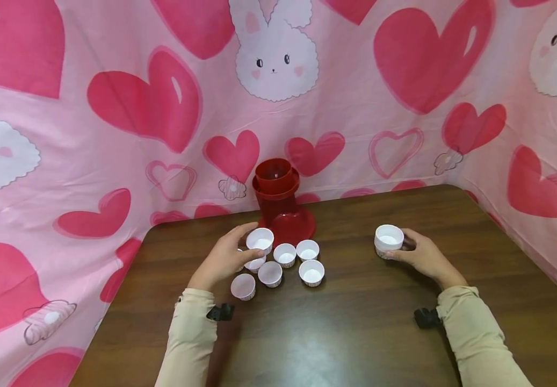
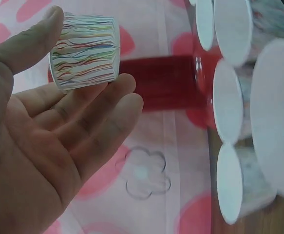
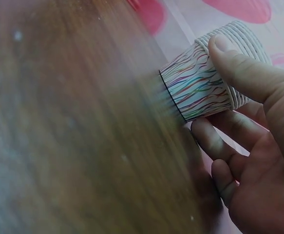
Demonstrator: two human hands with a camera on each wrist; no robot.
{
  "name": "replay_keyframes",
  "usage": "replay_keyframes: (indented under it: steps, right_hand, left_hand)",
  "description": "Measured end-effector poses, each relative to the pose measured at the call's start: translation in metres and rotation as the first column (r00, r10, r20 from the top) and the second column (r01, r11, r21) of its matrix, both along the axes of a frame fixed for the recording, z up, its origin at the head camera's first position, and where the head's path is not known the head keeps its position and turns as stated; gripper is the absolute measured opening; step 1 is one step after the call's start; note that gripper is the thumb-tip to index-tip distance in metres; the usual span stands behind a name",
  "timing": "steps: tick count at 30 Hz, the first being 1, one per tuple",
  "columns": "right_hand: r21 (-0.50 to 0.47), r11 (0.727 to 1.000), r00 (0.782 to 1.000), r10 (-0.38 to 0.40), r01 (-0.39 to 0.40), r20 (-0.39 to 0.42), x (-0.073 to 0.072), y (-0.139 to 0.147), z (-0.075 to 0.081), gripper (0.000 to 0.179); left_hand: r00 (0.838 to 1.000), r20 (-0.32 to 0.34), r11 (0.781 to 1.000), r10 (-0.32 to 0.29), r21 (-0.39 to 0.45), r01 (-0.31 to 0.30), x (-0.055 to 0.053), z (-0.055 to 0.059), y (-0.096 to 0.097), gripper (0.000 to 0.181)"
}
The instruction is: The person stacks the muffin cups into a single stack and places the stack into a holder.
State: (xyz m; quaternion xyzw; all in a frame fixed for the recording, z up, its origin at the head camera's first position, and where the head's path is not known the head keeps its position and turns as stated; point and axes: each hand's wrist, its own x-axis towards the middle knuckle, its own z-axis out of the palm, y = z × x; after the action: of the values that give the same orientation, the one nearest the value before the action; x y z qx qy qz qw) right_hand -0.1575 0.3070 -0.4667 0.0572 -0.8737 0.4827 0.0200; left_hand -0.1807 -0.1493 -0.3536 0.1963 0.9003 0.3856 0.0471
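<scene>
My left hand (image 1: 226,259) pinches a small white paper cup (image 1: 260,240) between thumb and fingers, above the cups at the left. Wavy coloured lines run around this cup's side in the left wrist view. On the right, my right hand (image 1: 425,259) grips a stack of nested paper cups (image 3: 200,80) by its side, thumb near the rims. The stack stands upright, its base at the wooden table top. Several single paper cups (image 1: 312,273) stand mouth up between the hands, nearer the left one. Part of that group is hidden behind the left hand and its cup.
A red plastic stand (image 1: 276,209) with a round cup-like top and a wide base is at the back of the table (image 1: 355,322), just behind the loose cups. Pink heart-patterned cloth (image 1: 355,97) hangs along the table's back and sides.
</scene>
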Motion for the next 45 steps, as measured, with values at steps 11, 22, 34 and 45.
replay_keyframes:
  steps: [11, 22, 34, 45]
  right_hand:
    - [-0.022, 1.0, 0.999, 0.022, -0.021, 0.037, 0.002, 0.001, 0.005, 0.067]
    - [-0.066, 0.996, 0.998, 0.06, -0.059, 0.011, 0.001, -0.002, 0.0, 0.069]
    - [-0.069, 0.996, 0.998, 0.057, -0.055, 0.039, 0.002, -0.001, 0.0, 0.07]
    - [-0.09, 0.993, 0.996, 0.078, -0.075, 0.04, 0.002, 0.0, 0.0, 0.068]
  left_hand:
    - [0.996, 0.014, 0.995, -0.091, -0.025, 0.092, -0.016, -0.004, 0.061, 0.065]
    - [0.987, -0.004, 0.987, -0.162, -0.024, 0.162, -0.035, -0.015, 0.121, 0.067]
    - [0.98, 0.037, 0.978, -0.196, -0.062, 0.198, -0.045, -0.034, 0.185, 0.057]
    - [0.968, 0.025, 0.967, -0.248, -0.052, 0.249, -0.043, -0.037, 0.222, 0.056]
